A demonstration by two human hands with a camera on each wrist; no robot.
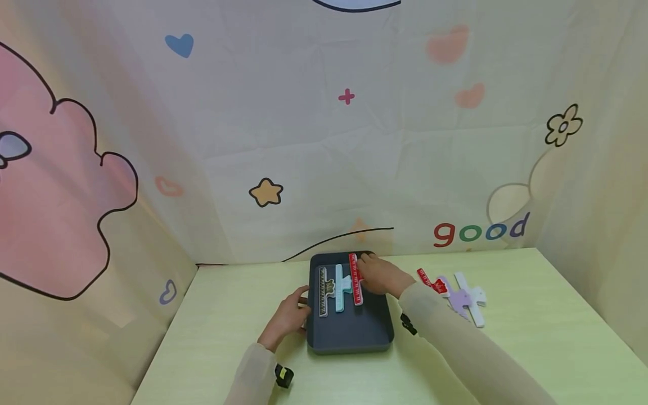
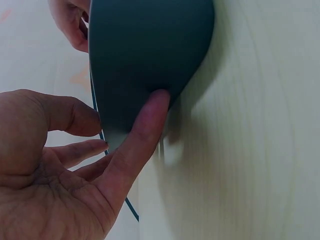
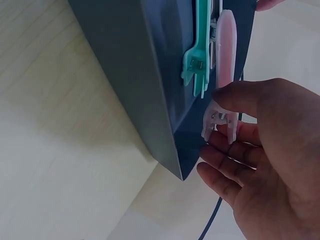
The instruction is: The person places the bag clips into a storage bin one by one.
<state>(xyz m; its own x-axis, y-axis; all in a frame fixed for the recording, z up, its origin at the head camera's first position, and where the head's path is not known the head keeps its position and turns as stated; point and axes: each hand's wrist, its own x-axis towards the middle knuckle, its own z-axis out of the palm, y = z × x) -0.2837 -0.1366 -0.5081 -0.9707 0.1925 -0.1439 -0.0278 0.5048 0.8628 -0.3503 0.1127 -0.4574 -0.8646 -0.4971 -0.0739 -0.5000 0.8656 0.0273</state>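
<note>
1. Your right hand (image 1: 381, 275), right of the lower centre of the frame, pinches the red clip (image 1: 356, 281) at its handle, thumb on one side, fingers on the other. That grip likely leaves the long bar free to be aligned.

2. The red clip stands over the upper right of the tray (image 1: 351, 333), its bar pointing up and down the frame. Whether it bears on the floor cannot be confirmed.

3. Your left hand (image 1: 288, 316) is at the tray's left side, fingers loosely spread, holding no clip. The left wrist view shows one finger laid along the outer wall; it presumably steadies the tray.

4. Within the tray, the black clip (image 1: 323, 292) lies leftmost, the cyan clip (image 1: 339, 289) between it and the red one. Bars run roughly parallel, handles to the right; the spacing appears deliberate, to keep a neat row.

5. At right of the frame, on the table (image 1: 228, 315), a second red clip (image 1: 425, 279), purple clip (image 1: 459, 300) and white clip (image 1: 472, 306) lie bunched, probably to stay within your right arm's reach.
</note>
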